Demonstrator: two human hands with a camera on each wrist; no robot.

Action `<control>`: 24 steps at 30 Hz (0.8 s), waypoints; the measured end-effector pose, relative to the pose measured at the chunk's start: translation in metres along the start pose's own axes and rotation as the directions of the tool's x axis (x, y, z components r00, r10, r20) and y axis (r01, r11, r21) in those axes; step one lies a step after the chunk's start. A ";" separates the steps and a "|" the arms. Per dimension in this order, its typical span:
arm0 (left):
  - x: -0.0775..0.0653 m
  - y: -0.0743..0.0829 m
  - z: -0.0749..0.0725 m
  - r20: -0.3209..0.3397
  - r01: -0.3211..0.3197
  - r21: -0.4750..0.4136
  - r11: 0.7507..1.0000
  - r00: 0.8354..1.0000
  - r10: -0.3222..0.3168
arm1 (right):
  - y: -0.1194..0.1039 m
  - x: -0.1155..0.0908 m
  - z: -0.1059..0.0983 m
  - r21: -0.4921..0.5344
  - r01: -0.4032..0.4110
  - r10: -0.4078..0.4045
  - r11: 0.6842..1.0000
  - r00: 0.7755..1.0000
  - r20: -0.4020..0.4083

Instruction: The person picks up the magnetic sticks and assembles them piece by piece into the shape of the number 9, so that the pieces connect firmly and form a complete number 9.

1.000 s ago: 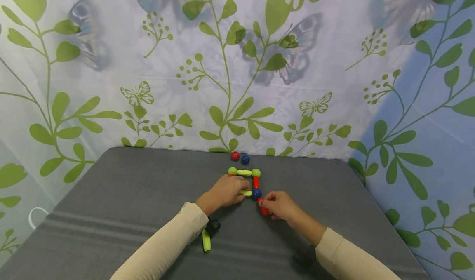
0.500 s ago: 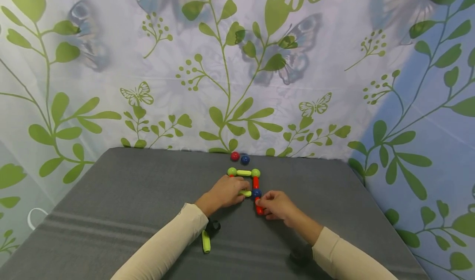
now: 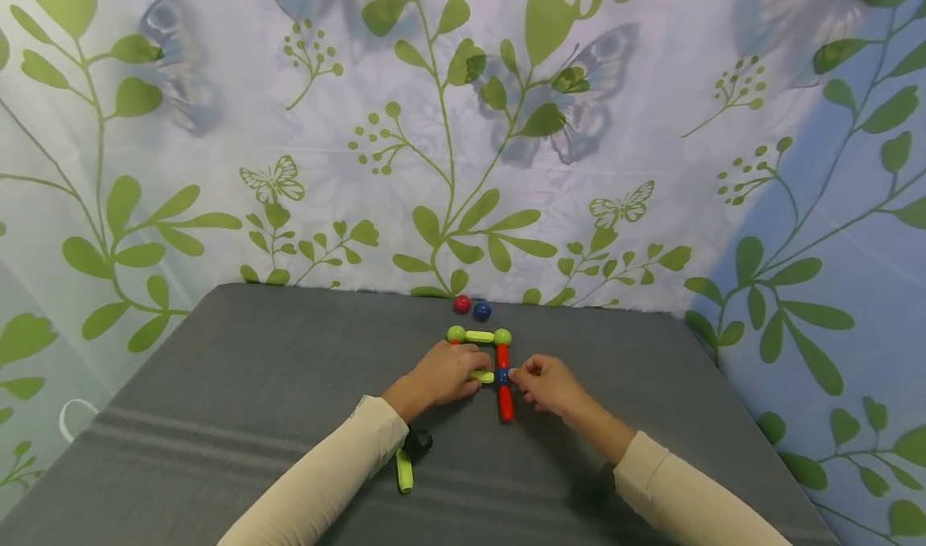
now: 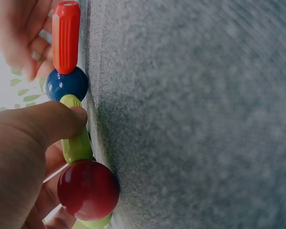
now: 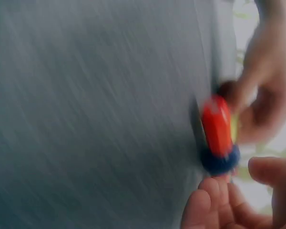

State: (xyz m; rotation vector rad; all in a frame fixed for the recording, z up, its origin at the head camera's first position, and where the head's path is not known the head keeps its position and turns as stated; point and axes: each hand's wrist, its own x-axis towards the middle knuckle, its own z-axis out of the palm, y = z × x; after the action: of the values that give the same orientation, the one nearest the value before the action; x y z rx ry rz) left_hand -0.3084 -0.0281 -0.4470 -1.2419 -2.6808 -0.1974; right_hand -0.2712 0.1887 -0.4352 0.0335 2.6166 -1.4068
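Observation:
On the grey surface lies a frame of toy rods and balls. My left hand [image 3: 450,371] pinches its near yellow-green rod [image 4: 77,143], between a dark red ball [image 4: 88,191] and a blue ball [image 4: 66,85]. From the blue ball a red rod [image 3: 506,404] points toward me. My right hand [image 3: 547,385] is at the blue ball's right side in the head view; the right wrist view is blurred, with thumb and fingers apart around the ball. A second red rod [image 3: 502,356] runs back to a green ball [image 3: 502,337]. The left hand covers part of the frame.
A loose red ball [image 3: 462,304] and blue ball [image 3: 482,311] lie at the back edge. Nearer me, by the left forearm, is a loose yellow-green rod [image 3: 404,471]. A leaf-patterned curtain [image 3: 347,208] hangs behind the grey surface [image 3: 289,353].
The red rod went left to meet the blue ball and now sits in line with it. My right hand let go of that rod and moved up to the ball. The left hand stayed.

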 end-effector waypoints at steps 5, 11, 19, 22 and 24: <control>-0.001 -0.004 -0.004 0.010 0.010 0.010 1.000 1.000 -0.010 | -0.019 0.043 -0.020 -0.284 0.295 -0.282 0.912 0.956 0.087; 0.000 -0.002 -0.001 0.032 0.017 0.031 0.999 0.999 -0.018 | -0.043 0.093 -0.022 -0.442 0.548 -0.455 0.711 0.837 0.306; 0.001 0.003 -0.001 0.041 0.013 0.015 1.000 0.999 -0.013 | -0.045 0.123 0.003 -0.601 0.510 -0.413 0.615 0.858 0.305; 0.001 0.002 0.000 0.045 0.021 0.023 1.000 0.999 -0.022 | -0.044 0.131 0.010 -0.634 0.470 -0.399 0.614 0.878 0.265; 0.000 0.000 0.000 0.050 0.035 0.023 0.999 0.998 -0.036 | -0.044 0.137 0.013 -0.640 0.451 -0.398 0.622 0.886 0.238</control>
State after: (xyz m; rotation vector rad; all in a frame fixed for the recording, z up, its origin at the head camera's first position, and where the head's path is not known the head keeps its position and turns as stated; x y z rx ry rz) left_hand -0.3089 -0.0282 -0.4474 -1.2098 -2.7410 -0.1434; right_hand -0.4088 0.1456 -0.4280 -0.7696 3.0174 -0.3908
